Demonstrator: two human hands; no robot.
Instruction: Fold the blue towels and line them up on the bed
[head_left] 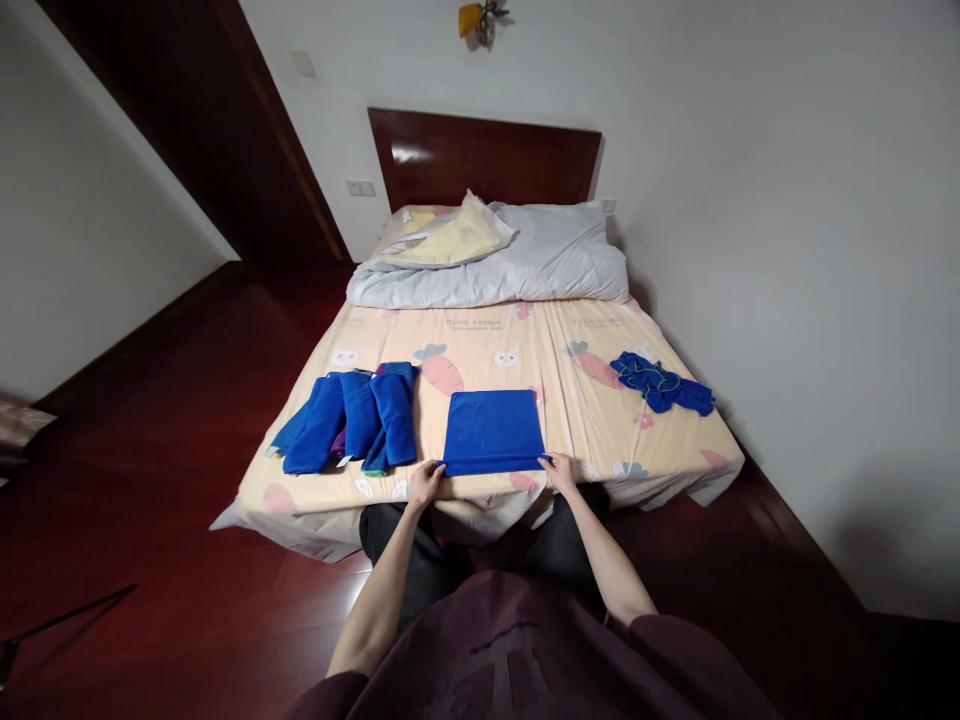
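Note:
A blue towel [495, 425] lies flat near the front edge of the bed, its near edge turned over into a narrow fold. My left hand [425, 483] pinches the fold at its left corner. At the right corner, my right hand [559, 471] grips the same fold between thumb and fingers. To the left sits a pile of rolled towels [360, 420], mostly blue, with bits of purple and green showing. Over on the right side of the bed lies a crumpled blue cloth [660, 383] with green cord or trim along it.
The bed [517, 345] has a cream sheet printed with carrots and cats. A grey quilt [555, 255] and a pale yellow pillow or cover [457, 235] are heaped by the dark wooden headboard [487, 155]. A thin black rod [71, 615] crosses the floor at lower left.

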